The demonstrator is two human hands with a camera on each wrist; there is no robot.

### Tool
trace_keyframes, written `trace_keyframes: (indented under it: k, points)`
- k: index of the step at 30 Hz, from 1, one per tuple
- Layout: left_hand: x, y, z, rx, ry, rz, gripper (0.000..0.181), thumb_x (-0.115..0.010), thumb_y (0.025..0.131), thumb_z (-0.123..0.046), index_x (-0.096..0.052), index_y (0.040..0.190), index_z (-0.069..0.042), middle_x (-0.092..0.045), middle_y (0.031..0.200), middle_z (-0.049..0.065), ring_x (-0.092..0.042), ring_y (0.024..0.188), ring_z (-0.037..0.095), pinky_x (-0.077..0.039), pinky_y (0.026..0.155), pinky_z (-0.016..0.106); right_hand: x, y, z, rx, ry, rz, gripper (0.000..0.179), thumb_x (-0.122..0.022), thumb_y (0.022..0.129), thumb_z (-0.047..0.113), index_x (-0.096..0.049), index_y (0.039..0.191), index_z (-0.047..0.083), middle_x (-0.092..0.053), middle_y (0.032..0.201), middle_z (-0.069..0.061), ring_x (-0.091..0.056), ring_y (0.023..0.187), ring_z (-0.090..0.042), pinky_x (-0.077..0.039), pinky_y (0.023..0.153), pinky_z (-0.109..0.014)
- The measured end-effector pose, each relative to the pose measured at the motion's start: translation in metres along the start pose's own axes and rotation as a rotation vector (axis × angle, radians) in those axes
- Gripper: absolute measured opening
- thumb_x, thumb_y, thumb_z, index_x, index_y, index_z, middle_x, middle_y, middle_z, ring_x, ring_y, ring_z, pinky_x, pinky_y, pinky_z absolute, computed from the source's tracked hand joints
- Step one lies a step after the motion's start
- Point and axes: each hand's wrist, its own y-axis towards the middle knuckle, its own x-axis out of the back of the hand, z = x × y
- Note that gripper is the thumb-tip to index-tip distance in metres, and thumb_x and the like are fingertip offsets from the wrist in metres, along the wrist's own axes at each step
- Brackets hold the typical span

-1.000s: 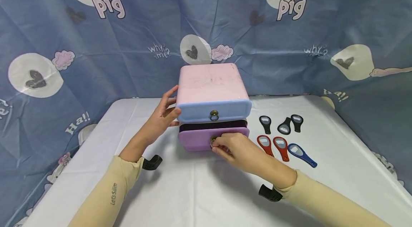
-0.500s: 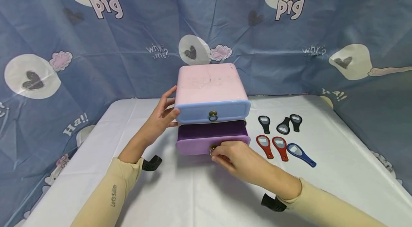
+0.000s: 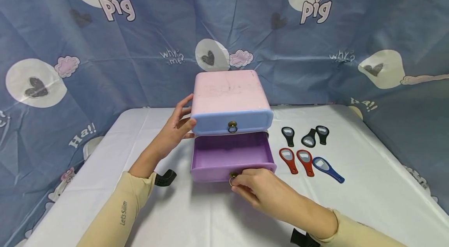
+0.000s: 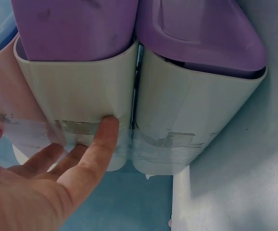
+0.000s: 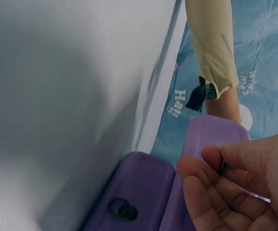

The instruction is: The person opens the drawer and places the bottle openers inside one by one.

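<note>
Purple plastic drawer (image 3: 210, 175), middle tier of the three-drawer plastic stack (image 4: 76, 86), has been drawn much further out: dark slit one second ago, interior floor visible now. Brass ring pull (image 3: 231, 180) on its front is pinched by the right hand (image 3: 261, 188), fingers curled. Side of the stack is touched by the left hand (image 3: 175, 127), fingers extended, nothing grasped; pose looks unchanged. Blue drawer (image 3: 210, 123) under the pink casing (image 3: 229, 91) is left closed; lower purple drawer (image 5: 144, 178) looks almost seated. Black handheld magnifiers (image 3: 289, 138), red magnifiers (image 3: 290, 162) and blue magnifier (image 3: 329, 170) on the white-clothed table (image 3: 365, 200) are unmoved. Judgement: drawer interior should be reachable from above.
</note>
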Motion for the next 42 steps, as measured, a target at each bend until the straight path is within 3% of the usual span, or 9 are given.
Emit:
trace_keyframes:
  k: [11,21,27,32,36,42]
  points:
    - [0.000,0.000,0.000,-0.007,0.007,-0.001,0.074,-0.057,0.111,-0.043,-0.012,0.170,-0.049,-0.025,0.173,0.015,-0.041,0.154,0.041,-0.052,0.105,0.068,0.001,-0.010,0.013,0.013,-0.009,-0.013,0.008,-0.077,0.100,0.011,-0.080,0.099,0.018,-0.072,0.088,0.011,-0.061,0.079,0.008,-0.049,0.072,-0.007]
    - [-0.001,0.000,0.000,-0.006,0.007,-0.007,0.074,-0.057,0.111,-0.043,-0.012,0.170,-0.049,-0.025,0.173,0.015,-0.041,0.155,0.041,-0.052,0.105,0.067,0.001,-0.012,0.016,0.020,0.035,0.047,0.007,-0.076,0.101,0.016,-0.083,0.100,0.016,-0.077,0.090,0.010,-0.057,0.077,0.012,-0.047,0.070,-0.005]
    - [-0.001,0.000,0.000,-0.006,0.009,-0.010,0.075,-0.058,0.111,-0.043,-0.013,0.170,-0.048,-0.025,0.173,0.016,-0.041,0.155,0.042,-0.053,0.104,0.065,0.002,-0.012,0.019,-0.011,0.058,0.070,0.011,-0.076,0.101,0.016,-0.085,0.108,0.014,-0.077,0.088,0.010,-0.048,0.070,0.015,-0.042,0.065,-0.004]
    - [-0.001,0.000,0.000,-0.008,0.009,-0.006,0.075,-0.058,0.111,-0.043,-0.012,0.170,-0.048,-0.024,0.174,0.015,-0.041,0.155,0.041,-0.054,0.104,0.063,0.006,-0.011,0.022,-0.067,0.092,0.101,0.015,-0.076,0.101,0.016,-0.084,0.113,0.013,-0.079,0.094,0.010,-0.047,0.070,0.014,-0.043,0.068,-0.004]
    - [0.000,-0.001,-0.001,-0.008,0.007,-0.002,0.074,-0.057,0.111,-0.043,-0.012,0.170,-0.048,-0.025,0.173,0.015,-0.041,0.155,0.041,-0.053,0.105,0.064,0.010,-0.010,0.024,-0.103,0.148,0.139,0.012,-0.075,0.102,0.015,-0.084,0.109,0.015,-0.079,0.097,0.011,-0.051,0.073,0.014,-0.047,0.069,-0.005]
    - [0.000,-0.001,0.000,-0.011,0.004,0.002,0.074,-0.057,0.111,-0.042,-0.012,0.170,-0.049,-0.025,0.173,0.015,-0.041,0.154,0.042,-0.053,0.105,0.064,0.023,-0.011,0.025,-0.192,0.380,0.231,0.014,-0.070,0.107,0.022,-0.083,0.113,0.018,-0.080,0.105,0.011,-0.064,0.081,0.012,-0.057,0.072,-0.012]
